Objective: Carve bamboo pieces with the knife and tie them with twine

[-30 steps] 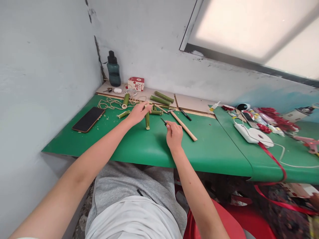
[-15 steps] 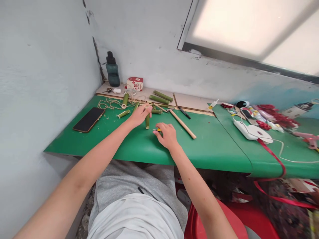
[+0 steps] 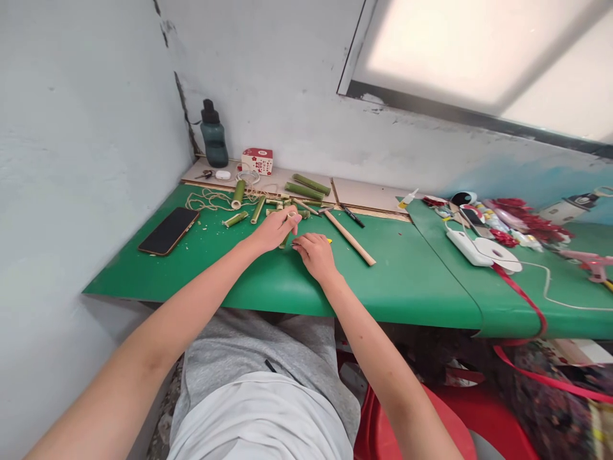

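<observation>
My left hand [image 3: 276, 230] is closed around a short green bamboo tube [image 3: 284, 242], held upright over the green table top; its pale cut end shows at the top of my fingers. Close by on the right, my right hand [image 3: 317, 257] is wrapped round a small yellow-and-black utility knife [image 3: 329, 241]. Most of the knife is hidden by my fingers, and its tip points at the lower part of the tube. Whether the blade touches the bamboo, I cannot tell. Several cut bamboo pieces [image 3: 235, 219] lie behind and left of my hands.
A wooden-handled hammer [image 3: 352, 239] and a black pen [image 3: 353, 216] lie right of my hands. At left are a phone [image 3: 168, 231] and tangled twine [image 3: 207, 199]. A water bottle [image 3: 214, 137] stands at the back. A white power strip [image 3: 468, 248] sits at right.
My right hand has turned over the knife and come closer to the tube. My left hand has shifted slightly right and tilted the tube, still gripping it.
</observation>
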`<state>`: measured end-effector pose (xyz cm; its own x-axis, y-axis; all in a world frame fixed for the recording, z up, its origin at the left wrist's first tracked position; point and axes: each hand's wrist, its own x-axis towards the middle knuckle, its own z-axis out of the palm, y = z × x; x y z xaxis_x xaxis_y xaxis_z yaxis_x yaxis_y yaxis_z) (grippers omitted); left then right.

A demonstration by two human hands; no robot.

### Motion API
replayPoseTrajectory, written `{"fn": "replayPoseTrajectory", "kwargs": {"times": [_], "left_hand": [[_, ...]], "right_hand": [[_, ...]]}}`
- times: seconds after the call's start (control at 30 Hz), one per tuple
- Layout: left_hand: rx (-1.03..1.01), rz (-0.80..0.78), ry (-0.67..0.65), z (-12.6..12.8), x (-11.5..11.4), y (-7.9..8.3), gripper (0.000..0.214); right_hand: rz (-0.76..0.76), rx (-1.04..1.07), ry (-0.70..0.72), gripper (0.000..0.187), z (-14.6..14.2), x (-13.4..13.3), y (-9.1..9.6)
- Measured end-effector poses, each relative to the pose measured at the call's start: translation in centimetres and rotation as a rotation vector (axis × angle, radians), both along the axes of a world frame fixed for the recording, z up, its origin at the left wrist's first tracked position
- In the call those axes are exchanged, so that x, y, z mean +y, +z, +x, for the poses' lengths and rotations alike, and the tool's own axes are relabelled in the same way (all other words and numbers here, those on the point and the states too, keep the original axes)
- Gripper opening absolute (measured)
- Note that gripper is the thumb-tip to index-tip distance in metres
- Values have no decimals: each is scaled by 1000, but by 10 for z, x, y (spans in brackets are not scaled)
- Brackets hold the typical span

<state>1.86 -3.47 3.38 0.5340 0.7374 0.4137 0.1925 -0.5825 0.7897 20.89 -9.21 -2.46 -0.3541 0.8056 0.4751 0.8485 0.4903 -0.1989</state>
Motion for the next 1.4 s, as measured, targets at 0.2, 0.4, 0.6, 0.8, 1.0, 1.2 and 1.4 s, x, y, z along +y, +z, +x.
{"fn": "replayPoseTrajectory", "kwargs": {"times": [0.2,0.4,0.6,0.8,1.0,1.2,1.4], "left_hand": [[-20,-28,13,-4,2,-3,54],[-41,-32,18,-4,0,-4,50],[-52,-27,21,-3,-1,-5,50],[-76,-26,24,-1,0,-8,50],[-100,-42,19,1,1,-11,50],[-114,-52,21,0,2,-12,50],[-104,-41,22,-1,0,-8,49]], "right_hand": [[17,-14,-5,20,-9,5,1],[20,-44,-6,24,-9,4,1],[17,-84,19,23,-11,3,1],[19,-106,-4,21,-12,3,2],[5,-123,-23,23,-12,6,1],[-44,-163,-25,18,-14,13,5],[-74,-207,-25,15,-19,16,10]]}}
